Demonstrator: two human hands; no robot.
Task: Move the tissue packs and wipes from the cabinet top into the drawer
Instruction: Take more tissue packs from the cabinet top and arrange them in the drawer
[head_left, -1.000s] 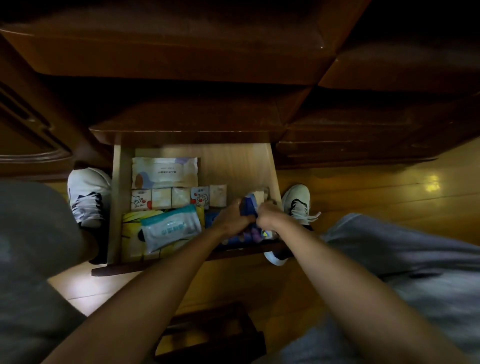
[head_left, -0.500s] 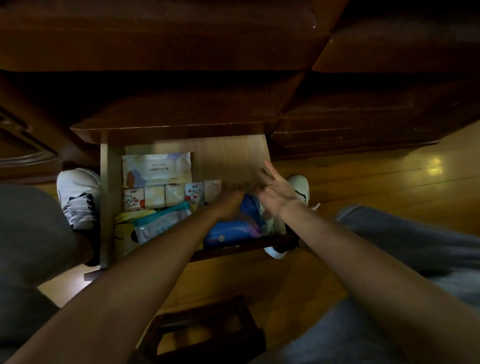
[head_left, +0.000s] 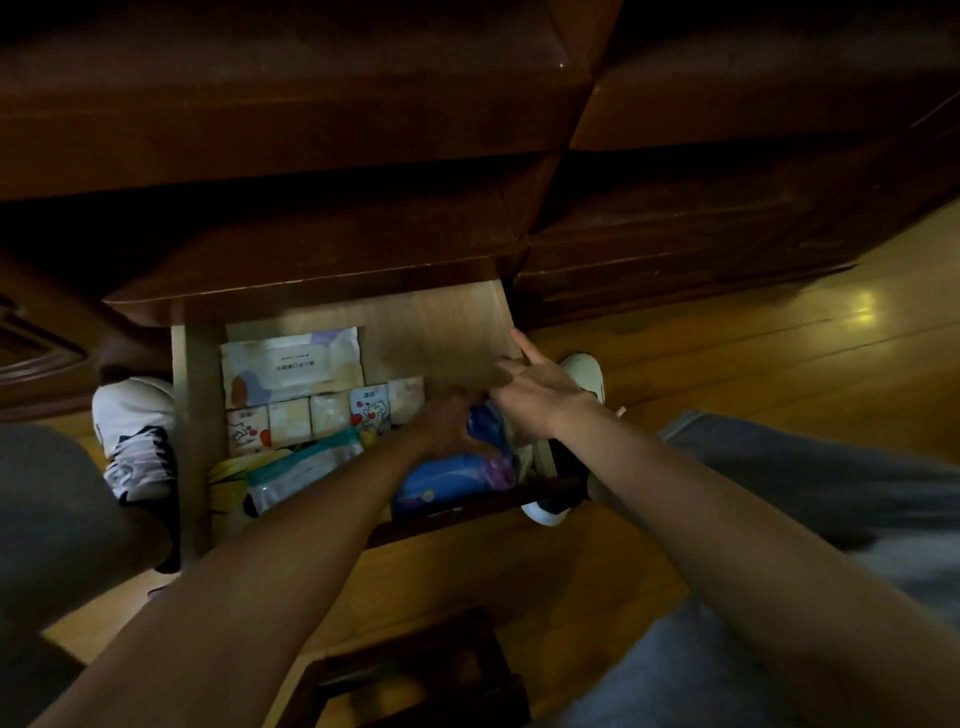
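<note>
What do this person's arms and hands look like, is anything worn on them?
Both forearms are bare: no sleeves reach them, and no gloves show on the left hand or right hand. No watch, bracelet or ring is visible, though the dim, blurred picture could hide small ones.
</note>
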